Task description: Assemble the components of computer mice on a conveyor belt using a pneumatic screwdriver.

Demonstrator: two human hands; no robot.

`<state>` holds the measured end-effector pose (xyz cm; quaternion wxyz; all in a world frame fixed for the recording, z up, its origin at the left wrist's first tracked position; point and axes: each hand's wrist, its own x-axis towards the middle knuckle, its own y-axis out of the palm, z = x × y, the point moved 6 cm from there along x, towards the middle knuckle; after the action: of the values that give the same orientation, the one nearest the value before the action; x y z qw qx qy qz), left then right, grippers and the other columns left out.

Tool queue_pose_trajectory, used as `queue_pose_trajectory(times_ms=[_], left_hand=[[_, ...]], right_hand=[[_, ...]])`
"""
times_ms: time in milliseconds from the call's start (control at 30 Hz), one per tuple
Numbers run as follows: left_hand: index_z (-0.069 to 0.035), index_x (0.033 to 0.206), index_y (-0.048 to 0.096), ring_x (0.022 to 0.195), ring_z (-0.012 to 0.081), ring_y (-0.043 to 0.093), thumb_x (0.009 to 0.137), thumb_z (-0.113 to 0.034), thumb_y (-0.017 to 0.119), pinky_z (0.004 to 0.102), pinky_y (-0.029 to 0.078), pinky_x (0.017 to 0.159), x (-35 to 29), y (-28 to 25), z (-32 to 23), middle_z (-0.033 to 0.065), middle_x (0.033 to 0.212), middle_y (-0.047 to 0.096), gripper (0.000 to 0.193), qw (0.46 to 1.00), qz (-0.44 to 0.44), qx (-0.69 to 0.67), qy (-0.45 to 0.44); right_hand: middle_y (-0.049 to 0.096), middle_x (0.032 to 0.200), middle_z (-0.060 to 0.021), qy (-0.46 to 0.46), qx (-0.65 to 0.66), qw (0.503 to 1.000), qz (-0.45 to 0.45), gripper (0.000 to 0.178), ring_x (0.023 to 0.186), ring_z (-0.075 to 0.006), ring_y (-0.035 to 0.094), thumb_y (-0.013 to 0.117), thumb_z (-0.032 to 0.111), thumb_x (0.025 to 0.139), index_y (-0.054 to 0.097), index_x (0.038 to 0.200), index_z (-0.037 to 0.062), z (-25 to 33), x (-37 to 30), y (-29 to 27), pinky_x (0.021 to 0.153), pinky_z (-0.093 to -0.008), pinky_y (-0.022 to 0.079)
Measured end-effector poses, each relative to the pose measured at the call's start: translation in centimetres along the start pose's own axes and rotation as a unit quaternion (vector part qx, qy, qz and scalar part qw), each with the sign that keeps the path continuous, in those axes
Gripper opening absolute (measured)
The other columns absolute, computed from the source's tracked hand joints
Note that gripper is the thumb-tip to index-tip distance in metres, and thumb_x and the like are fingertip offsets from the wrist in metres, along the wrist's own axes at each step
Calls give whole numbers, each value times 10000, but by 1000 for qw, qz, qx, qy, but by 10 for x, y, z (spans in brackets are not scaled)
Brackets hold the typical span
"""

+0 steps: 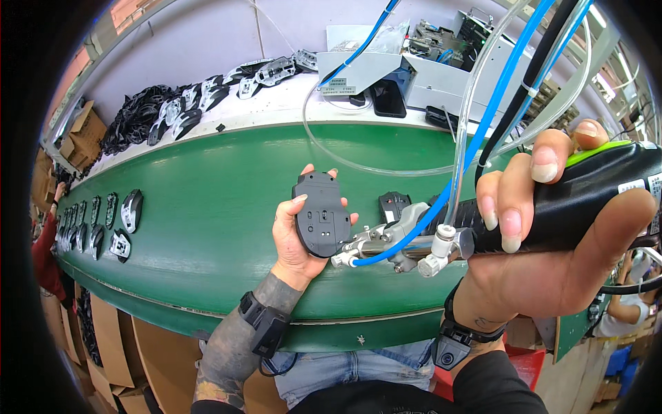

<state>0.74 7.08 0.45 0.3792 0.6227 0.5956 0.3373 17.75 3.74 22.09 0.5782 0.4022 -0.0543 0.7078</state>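
Note:
My left hand grips a dark grey computer mouse, its underside turned up and its screw holes showing. In my right hand lies a black power screwdriver, held sideways with the fingers over its body. Its metal nose, fitted with a blue air hose and a clear feed tube, points left at the lower right edge of the mouse; whether they touch, I cannot tell. Another dark mouse part sits on the green belt behind the nose, partly hidden.
The green work surface carries rows of mouse shells at the left. More mouse shells and a black heap line the white ledge. A phone lies near the screw feeder box. A person's red sleeve shows far left.

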Motion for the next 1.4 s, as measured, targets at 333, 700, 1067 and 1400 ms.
queue_pose_trajectory(times_ms=[333,700,1067,1400], left_hand=[[-195,1324,374,939,240,560,839,-315,457,500,498,832,-2,2,8,98,1290,444,507,999,7,-40,-25],[-192,1277,406,872,211,556,896,-341,466,465,516,765,6,-16,-3,55,1116,504,414,994,-103,38,10],[-171,1271,413,886,237,582,907,-334,470,490,534,770,1,-4,7,90,1191,500,402,999,-22,-37,-21],[-165,1279,400,892,238,583,904,-327,465,477,543,764,-7,-8,17,97,1199,495,414,987,-83,-104,-91]], right_hand=[[519,827,-60,4,0,1000,-4,548,483,-99,453,419,514,931,409,1178,25,-3,-2,3,521,-269,397],[517,814,-54,-40,14,999,-26,542,482,-99,454,422,515,929,409,1175,32,16,-4,-8,522,-270,397],[515,800,-49,-15,20,999,-31,535,480,-100,454,424,516,928,408,1172,40,7,-5,10,523,-271,396],[513,800,-47,-40,35,999,-13,532,481,-103,457,424,520,927,404,1179,52,3,-9,6,524,-273,396]])
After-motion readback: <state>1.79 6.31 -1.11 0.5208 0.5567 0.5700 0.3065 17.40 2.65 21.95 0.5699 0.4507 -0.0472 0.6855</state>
